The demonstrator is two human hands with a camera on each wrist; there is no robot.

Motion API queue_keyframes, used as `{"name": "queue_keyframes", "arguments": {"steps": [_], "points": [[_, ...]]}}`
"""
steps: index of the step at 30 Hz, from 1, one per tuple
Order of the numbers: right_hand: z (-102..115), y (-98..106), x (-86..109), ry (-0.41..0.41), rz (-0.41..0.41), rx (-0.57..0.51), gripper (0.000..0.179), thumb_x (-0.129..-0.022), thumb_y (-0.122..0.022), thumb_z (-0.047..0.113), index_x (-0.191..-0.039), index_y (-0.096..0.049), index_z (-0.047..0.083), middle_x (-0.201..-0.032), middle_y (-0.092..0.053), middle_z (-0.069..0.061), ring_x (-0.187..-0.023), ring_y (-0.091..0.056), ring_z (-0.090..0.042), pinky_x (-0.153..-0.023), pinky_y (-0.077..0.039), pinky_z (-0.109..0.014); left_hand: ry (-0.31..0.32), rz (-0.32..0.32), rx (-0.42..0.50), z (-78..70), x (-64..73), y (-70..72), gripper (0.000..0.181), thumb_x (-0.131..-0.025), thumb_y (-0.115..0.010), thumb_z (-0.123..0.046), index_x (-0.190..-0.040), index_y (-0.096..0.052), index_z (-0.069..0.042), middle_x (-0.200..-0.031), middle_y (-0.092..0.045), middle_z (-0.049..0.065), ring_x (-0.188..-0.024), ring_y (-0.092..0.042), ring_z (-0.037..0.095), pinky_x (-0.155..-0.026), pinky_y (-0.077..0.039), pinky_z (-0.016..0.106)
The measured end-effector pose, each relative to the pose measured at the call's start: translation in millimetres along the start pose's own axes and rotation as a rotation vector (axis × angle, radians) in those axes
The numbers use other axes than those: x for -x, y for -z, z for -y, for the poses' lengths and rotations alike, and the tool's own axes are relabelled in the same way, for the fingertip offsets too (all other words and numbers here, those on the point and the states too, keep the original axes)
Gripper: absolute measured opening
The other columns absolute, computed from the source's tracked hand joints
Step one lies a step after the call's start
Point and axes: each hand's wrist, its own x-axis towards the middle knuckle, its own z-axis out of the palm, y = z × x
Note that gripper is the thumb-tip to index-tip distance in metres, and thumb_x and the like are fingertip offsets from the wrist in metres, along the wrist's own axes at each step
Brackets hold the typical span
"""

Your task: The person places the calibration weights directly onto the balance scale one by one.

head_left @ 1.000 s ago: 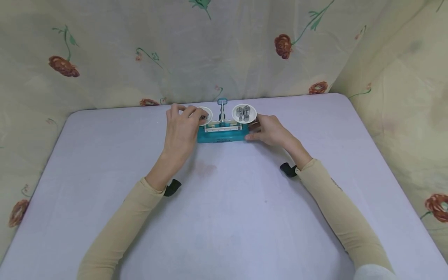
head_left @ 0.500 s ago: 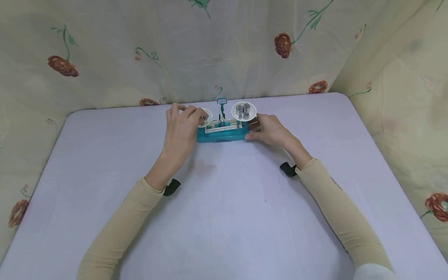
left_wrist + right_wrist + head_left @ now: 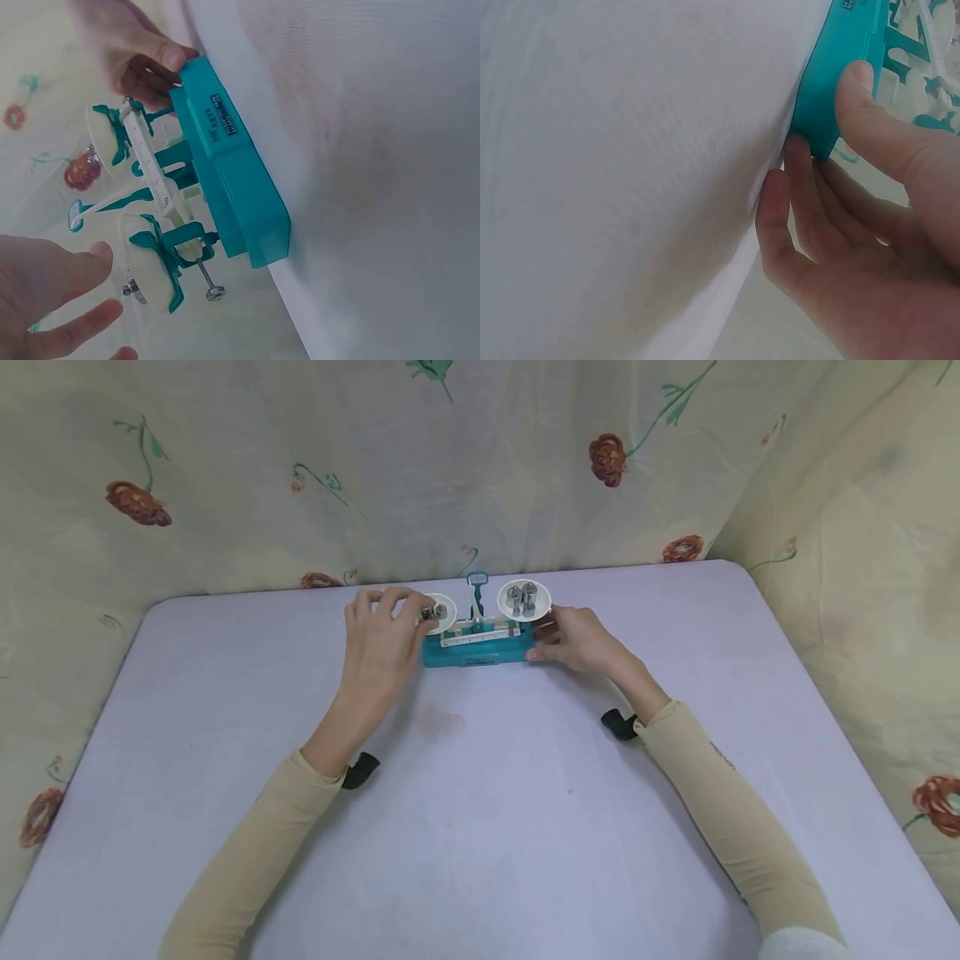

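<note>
A teal balance scale (image 3: 480, 652) with two white pans stands near the table's back edge. Small metal weights (image 3: 435, 611) lie in its left pan (image 3: 446, 625), and several more weights (image 3: 522, 599) stand in the right pan (image 3: 543, 603). Beside the left pan is my left hand (image 3: 381, 643); its thumb (image 3: 94, 262) and fingers are spread apart, with nothing between them in the left wrist view. My right hand (image 3: 581, 639) grips the right end of the base, thumb (image 3: 857, 86) on its front and the other fingers curled at its end. The right pan sits slightly higher than the left.
A pale cloth covers the table (image 3: 495, 827). Behind it and on the right hangs a flower-patterned curtain (image 3: 510, 477). Black wrist fittings show below the left (image 3: 362, 771) and right (image 3: 619, 724) wrists.
My left hand has let go of a weight in the left pan and drawn back slightly left. The left pan has dipped and the right pan risen. My right hand stays at the base.
</note>
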Motion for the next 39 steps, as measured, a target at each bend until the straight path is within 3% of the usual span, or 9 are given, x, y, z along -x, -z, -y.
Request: {"name": "queue_keyframes", "arguments": {"steps": [10,17,23,27,30,34,39], "points": [[0,-2,-1.3,0.007,0.003,0.004,0.064,-0.096,-0.083,0.020,-0.149,-0.054,0.000,-0.147,-0.066,-0.023,-0.138,-0.064,-0.040,-0.120,-0.049,-0.053,0.026,-0.013,0.003,7.7,7.4,-1.6,0.040,-0.107,-0.066,-0.037,-0.139,-0.063,-0.014,-0.148,-0.059,0.021,-0.132,-0.050,0.047,-0.110,-0.041,0.061],[3,-1,-0.3,0.023,0.011,0.011,0.064,-0.097,-0.082,0.020,-0.150,-0.053,0.001,-0.148,-0.066,-0.023,-0.139,-0.064,-0.040,-0.120,-0.049,-0.054,0.055,0.037,0.005,12.2,14.6,-0.8,0.052,-0.106,-0.067,-0.045,-0.145,-0.061,-0.010,-0.156,-0.051,0.024,-0.141,-0.045,0.049,-0.117,-0.037,0.064],[0,1,8.6,0.048,0.030,0.020,0.066,-0.099,-0.081,0.023,-0.152,-0.050,0.000,-0.149,-0.064,-0.024,-0.141,-0.062,-0.041,-0.119,-0.049,-0.055,0.051,-0.004,0.042,16.2,21.5,-1.6,0.052,-0.104,-0.069,-0.047,-0.139,-0.065,-0.009,-0.153,-0.055,0.023,-0.140,-0.045,0.048,-0.117,-0.036,0.064],[-3,3,19.9,0.072,0.043,0.046,0.074,-0.102,-0.077,0.029,-0.156,-0.042,-0.006,-0.154,-0.058,-0.028,-0.144,-0.058,-0.045,-0.120,-0.047,-0.058,0.080,0.011,0.037,18.0,25.8,-1.1,0.060,-0.103,-0.070,-0.051,-0.143,-0.061,-0.008,-0.154,-0.054,0.025,-0.142,-0.043,0.048,-0.118,-0.034,0.066],[-4,4,30.2,0.075,0.025,0.085,0.086,-0.104,-0.072,0.039,-0.163,-0.029,-0.007,-0.162,-0.047,-0.033,-0.149,-0.051,-0.049,-0.123,-0.042,-0.062,0.107,0.033,0.028,19.5,28.8,0.5,0.065,-0.102,-0.069,-0.054,-0.146,-0.058,-0.007,-0.155,-0.051,0.027,-0.144,-0.040,0.050,-0.119,-0.030,0.068],[-6,1,45.8,0.043,-0.038,0.167,0.094,-0.107,-0.063,0.051,-0.172,-0.015,0.003,-0.173,-0.028,-0.032,-0.160,-0.032,-0.052,-0.127,-0.029,-0.072,0.119,0.080,0.028,20.9,35.2,4.8,0.068,-0.102,-0.066,-0.059,-0.146,-0.057,-0.007,-0.157,-0.045,0.030,-0.148,-0.034,0.054,-0.121,-0.025,0.071],[-4,-4,64.4,0.013,-0.140,0.324,0.093,-0.106,-0.057,0.064,-0.173,-0.018,0.014,-0.180,-0.011,-0.024,-0.166,-0.007,-0.053,-0.124,-0.015,-0.082,0.150,0.163,0.025,21.9,44.3,7.4,0.077,-0.099,-0.064,-0.066,-0.152,-0.054,-0.011,-0.166,-0.032,0.034,-0.157,-0.019,0.061,-0.123,-0.014,0.078]]}}
